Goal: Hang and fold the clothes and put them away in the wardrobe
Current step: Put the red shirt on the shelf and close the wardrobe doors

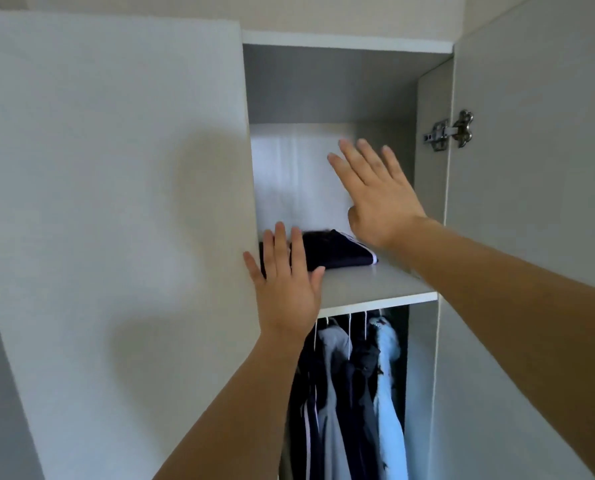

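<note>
No grip is applied by either hand. The left hand (285,289) is held flat with straight fingers (278,244) laid over the left end of the folded dark garment (334,252); whether the fingers touch the fabric cannot be told. The right hand (375,195) is raised above the garment with fingers spread and straight, and nothing is held in it.

The folded dark garment is navy, with thin white stripes along its right edge. It is laid on the upper shelf (368,282) of the wardrobe (427,188), toward the shelf's left end and set back from the front edge. No readable writing or label is seen on it.

In the compartment under the shelf, hanging clothes (355,393) are suspended on white hangers: a dark striped piece at the left, a grey one, a dark one, and a pale blue one at the right.

The left door (116,202) and the right door (531,168) are seen open; a metal hinge (450,131) is fitted to the right door.
</note>
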A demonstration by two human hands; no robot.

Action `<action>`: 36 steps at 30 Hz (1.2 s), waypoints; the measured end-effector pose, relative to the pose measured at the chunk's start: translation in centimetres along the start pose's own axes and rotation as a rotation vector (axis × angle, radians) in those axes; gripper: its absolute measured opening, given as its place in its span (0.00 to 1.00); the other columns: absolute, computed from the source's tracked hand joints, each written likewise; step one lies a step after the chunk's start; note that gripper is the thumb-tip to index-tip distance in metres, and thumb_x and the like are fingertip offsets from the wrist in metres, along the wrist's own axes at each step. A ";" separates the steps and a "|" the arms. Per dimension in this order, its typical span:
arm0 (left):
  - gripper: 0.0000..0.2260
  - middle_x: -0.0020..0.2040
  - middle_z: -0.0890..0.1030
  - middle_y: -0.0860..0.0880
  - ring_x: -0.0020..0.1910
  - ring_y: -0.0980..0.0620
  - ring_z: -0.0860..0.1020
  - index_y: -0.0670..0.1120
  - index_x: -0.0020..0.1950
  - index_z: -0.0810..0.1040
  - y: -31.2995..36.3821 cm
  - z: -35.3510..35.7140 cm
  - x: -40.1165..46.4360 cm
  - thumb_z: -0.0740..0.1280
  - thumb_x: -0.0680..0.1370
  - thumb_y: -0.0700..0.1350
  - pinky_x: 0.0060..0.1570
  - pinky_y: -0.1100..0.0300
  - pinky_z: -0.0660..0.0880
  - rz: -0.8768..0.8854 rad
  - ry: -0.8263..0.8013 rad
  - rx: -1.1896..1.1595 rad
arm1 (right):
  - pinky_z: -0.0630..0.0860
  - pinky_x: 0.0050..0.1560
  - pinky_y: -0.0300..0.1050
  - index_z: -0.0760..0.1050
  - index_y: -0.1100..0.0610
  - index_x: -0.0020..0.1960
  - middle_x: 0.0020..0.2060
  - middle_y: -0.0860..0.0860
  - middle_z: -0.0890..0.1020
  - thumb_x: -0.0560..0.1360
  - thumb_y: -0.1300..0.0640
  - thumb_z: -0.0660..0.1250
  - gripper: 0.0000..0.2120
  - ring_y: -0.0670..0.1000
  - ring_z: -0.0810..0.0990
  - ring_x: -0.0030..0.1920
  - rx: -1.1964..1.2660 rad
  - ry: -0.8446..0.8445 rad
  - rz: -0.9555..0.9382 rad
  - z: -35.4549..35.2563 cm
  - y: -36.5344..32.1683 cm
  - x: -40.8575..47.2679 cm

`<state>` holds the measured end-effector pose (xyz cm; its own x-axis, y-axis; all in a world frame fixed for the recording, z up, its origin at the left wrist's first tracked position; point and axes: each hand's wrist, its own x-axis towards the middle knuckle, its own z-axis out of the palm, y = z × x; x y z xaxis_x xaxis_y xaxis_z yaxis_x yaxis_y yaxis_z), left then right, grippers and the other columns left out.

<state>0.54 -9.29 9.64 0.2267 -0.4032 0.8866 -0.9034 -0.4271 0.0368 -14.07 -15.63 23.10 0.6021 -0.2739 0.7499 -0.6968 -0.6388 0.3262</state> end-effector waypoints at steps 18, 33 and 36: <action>0.26 0.76 0.62 0.47 0.76 0.46 0.57 0.43 0.76 0.63 27.5 -15.5 -11.3 0.55 0.78 0.50 0.74 0.46 0.53 1.277 0.001 -0.082 | 0.38 0.75 0.53 0.45 0.58 0.78 0.77 0.57 0.47 0.76 0.60 0.55 0.33 0.57 0.44 0.77 -0.033 0.150 0.592 -19.9 20.5 -25.7; 0.24 0.74 0.66 0.54 0.77 0.46 0.57 0.52 0.73 0.68 30.1 -15.8 -14.4 0.59 0.78 0.58 0.72 0.41 0.35 1.210 -0.136 0.101 | 0.69 0.39 0.42 0.72 0.59 0.48 0.37 0.51 0.74 0.80 0.56 0.52 0.12 0.54 0.72 0.40 0.700 0.031 0.917 -20.0 18.8 -25.9; 0.24 0.75 0.64 0.53 0.77 0.46 0.56 0.52 0.74 0.66 27.1 -16.5 -15.2 0.57 0.79 0.58 0.73 0.41 0.35 1.198 -0.141 0.095 | 0.72 0.41 0.45 0.73 0.62 0.51 0.39 0.51 0.75 0.79 0.57 0.54 0.12 0.52 0.73 0.40 0.727 0.066 0.877 -20.1 16.8 -25.4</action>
<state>-33.41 -1.42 4.76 -0.6926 -0.6660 0.2771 -0.5389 0.2224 -0.8125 -48.83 -4.98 21.10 -0.0170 -0.8067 0.5908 -0.4635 -0.5172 -0.7195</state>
